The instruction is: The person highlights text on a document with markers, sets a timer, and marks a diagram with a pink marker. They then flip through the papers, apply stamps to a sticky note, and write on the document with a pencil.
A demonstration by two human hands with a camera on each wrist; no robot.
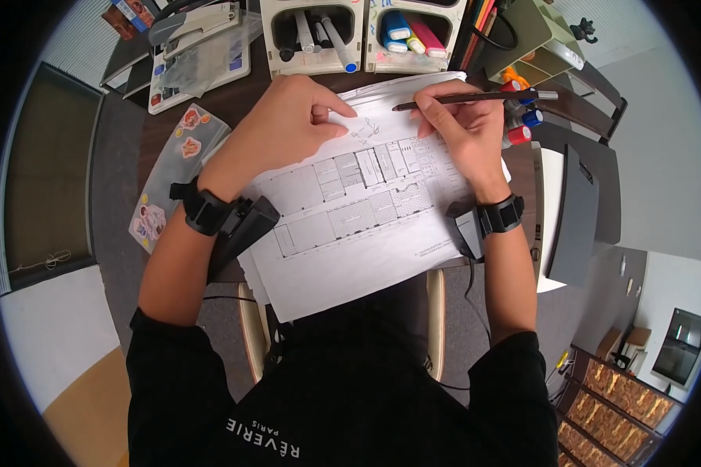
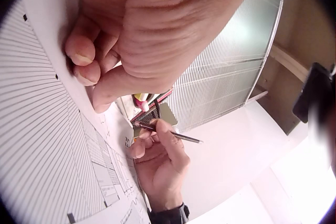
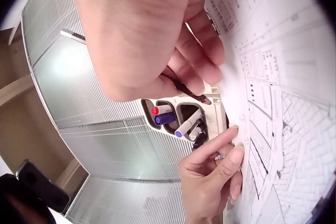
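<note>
A printed floor plan (image 1: 343,265) lies on a stack of sheets, with a small pencil sketch (image 1: 366,131) above the drawn plan. The right hand (image 1: 466,136) holds a dark pencil (image 1: 483,97) between thumb and fingers, its tip raised over the upper part of the sheet; the same pencil (image 2: 184,137) shows in the left wrist view. The left hand (image 1: 292,117) rests on the paper left of the sketch, thumb and index finger extended and apart, the other fingers bent under. In the right wrist view the left hand (image 3: 212,179) touches the sheet and holds nothing.
Pen holders (image 1: 315,65) with markers and highlighters stand at the back. A stapler (image 1: 202,27) is at the back left, a stickered clear pouch (image 1: 152,210) at the left. Red and blue capped markers (image 1: 518,136) lie right of the right hand, near a dark folder (image 1: 575,218).
</note>
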